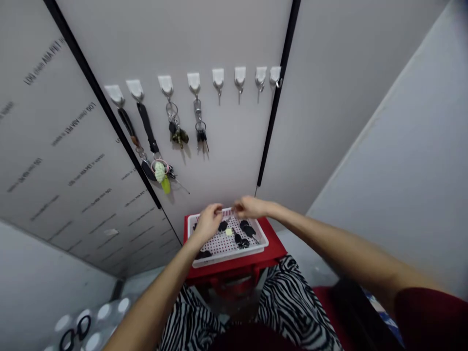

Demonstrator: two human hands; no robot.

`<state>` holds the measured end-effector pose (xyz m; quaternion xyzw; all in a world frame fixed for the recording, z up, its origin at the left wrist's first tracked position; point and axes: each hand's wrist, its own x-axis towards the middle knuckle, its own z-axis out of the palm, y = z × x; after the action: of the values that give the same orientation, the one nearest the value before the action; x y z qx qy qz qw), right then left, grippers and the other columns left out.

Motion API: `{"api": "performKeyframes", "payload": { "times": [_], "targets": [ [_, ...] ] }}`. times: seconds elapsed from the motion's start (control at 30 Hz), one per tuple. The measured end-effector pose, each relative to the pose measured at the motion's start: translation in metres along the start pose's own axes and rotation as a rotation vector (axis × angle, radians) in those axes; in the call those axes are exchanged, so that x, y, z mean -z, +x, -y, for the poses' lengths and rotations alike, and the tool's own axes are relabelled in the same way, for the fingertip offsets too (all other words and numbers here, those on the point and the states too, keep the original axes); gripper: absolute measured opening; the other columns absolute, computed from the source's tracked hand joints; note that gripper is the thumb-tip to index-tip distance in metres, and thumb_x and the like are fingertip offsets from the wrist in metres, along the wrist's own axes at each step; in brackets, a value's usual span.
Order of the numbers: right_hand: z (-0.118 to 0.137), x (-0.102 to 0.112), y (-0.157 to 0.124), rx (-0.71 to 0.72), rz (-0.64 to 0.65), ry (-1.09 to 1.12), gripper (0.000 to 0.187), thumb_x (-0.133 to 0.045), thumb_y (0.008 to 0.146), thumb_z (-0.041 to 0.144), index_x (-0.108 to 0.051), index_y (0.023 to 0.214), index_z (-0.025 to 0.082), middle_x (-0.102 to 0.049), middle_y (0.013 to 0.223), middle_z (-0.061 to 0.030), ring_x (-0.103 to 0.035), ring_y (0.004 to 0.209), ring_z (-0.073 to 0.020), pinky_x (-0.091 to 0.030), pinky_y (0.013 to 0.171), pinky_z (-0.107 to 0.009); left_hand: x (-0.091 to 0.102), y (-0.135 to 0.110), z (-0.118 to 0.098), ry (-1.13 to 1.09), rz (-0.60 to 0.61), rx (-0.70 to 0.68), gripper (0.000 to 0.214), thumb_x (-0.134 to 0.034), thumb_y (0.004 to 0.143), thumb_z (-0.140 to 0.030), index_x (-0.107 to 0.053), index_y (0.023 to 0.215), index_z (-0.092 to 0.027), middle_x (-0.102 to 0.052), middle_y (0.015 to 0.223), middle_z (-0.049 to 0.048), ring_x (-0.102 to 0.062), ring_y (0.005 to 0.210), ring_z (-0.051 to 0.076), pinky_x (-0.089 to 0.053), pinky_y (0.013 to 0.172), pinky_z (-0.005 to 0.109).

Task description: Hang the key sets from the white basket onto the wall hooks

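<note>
A white perforated plastic basket (229,256) holds several keys and dark key fobs (247,227), plus a small pale yellow piece (228,232). Over the basket's left part is my left hand (209,222), its fingers curled inward; whatever they hold is hidden. My right hand (249,207) is above the far right rim, fingers bent together and slightly blurred, with their grip too small to make out. A narrow gap separates the two hands. On the panel ahead, white adhesive hooks (193,83) form a row. Bunches of keys (177,132) hang from the left ones.
Under the basket is a red stool or box top (272,246), close against the panel. Black strips (280,92) run down the panel. Black-handled scissors (75,333) lie on clear bottles with white caps (104,311) at lower left. A pale wall (409,161) stands right.
</note>
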<state>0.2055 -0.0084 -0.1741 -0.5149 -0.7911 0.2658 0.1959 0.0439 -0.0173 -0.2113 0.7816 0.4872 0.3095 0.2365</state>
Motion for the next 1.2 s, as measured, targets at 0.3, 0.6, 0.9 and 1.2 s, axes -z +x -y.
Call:
{"api": "performKeyframes", "payload": {
  "times": [0.3, 0.6, 0.9, 1.2],
  "targets": [
    [-0.025, -0.044, -0.025, -0.028, 0.250, -0.603, 0.023, -0.047, 0.055, 0.019, -0.056, 0.077, 0.019, -0.058, 0.079, -0.0063, -0.049, 0.077, -0.0196, -0.032, 0.066, -0.030, -0.035, -0.016, 0.023, 0.407, 0.246, -0.055, 0.036, -0.043, 0.062, -0.014, -0.047, 0.097, -0.018, -0.049, 0.096, 0.0043, -0.040, 0.090, 0.016, -0.029, 0.081, 0.025],
    [-0.040, -0.020, -0.016, -0.043, 0.006, -0.101, 0.020, -0.041, 0.059, 0.013, -0.054, 0.075, 0.014, -0.050, 0.054, 0.0016, -0.042, 0.049, -0.0070, -0.032, 0.051, -0.018, -0.022, -0.008, 0.033, 0.364, 0.165, 0.112, 0.025, -0.042, 0.062, -0.013, -0.053, 0.084, -0.018, -0.054, 0.090, 0.0046, -0.045, 0.086, 0.017, -0.033, 0.075, 0.028],
    [-0.001, 0.026, 0.002, 0.083, -0.117, 0.449, 0.011, -0.048, 0.056, 0.016, -0.044, 0.066, 0.013, -0.041, 0.051, 0.0051, -0.037, 0.047, -0.0039, -0.031, 0.046, -0.017, -0.006, 0.031, -0.020, -0.431, 0.076, 0.018, 0.029, -0.041, 0.065, -0.017, -0.050, 0.092, -0.010, -0.054, 0.094, 0.0080, -0.048, 0.084, 0.011, -0.035, 0.078, 0.023],
    [0.078, 0.118, 0.035, 0.319, -0.436, 0.257, 0.006, -0.047, 0.056, 0.015, -0.046, 0.061, 0.013, -0.045, 0.055, 0.0037, -0.040, 0.050, -0.0048, -0.034, 0.051, -0.019, 0.072, 0.085, -0.102, -0.510, -0.212, -0.026, 0.024, -0.045, 0.063, -0.021, -0.052, 0.083, -0.010, -0.058, 0.074, 0.0044, -0.051, 0.065, 0.010, -0.040, 0.059, 0.021]
  ]
}}
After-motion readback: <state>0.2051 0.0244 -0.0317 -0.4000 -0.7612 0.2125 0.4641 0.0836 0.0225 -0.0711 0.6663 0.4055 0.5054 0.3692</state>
